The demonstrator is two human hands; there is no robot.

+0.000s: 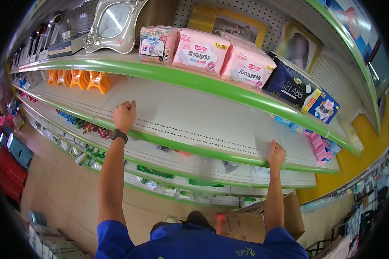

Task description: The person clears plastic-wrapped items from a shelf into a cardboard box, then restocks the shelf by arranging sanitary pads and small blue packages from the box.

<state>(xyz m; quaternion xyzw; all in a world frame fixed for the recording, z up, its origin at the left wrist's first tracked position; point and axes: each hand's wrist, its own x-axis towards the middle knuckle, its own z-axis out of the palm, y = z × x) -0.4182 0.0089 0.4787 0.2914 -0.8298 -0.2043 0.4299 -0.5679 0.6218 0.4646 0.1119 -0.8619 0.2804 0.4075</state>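
Note:
My left hand (124, 116) is closed in a fist with nothing showing in it, over the front part of a white shelf (177, 116) with a green edge. A dark band (119, 135) circles the left wrist. Further right, my right hand (276, 154) is also a fist, at the front edge of the same shelf, and nothing shows in it. Orange plastic stands (98, 82) sit on this shelf beyond my left hand. Pink packets (320, 149) lie at its right end, beside my right hand.
The green-edged upper shelf (190, 77) holds pink pad packs (200, 51), a dark blue pack (291, 82) and a silver picture frame (114, 26). Lower shelves carry small packaged goods. A cardboard box (242, 224) stands on the floor below my right arm. Red and blue goods (19, 151) are at left.

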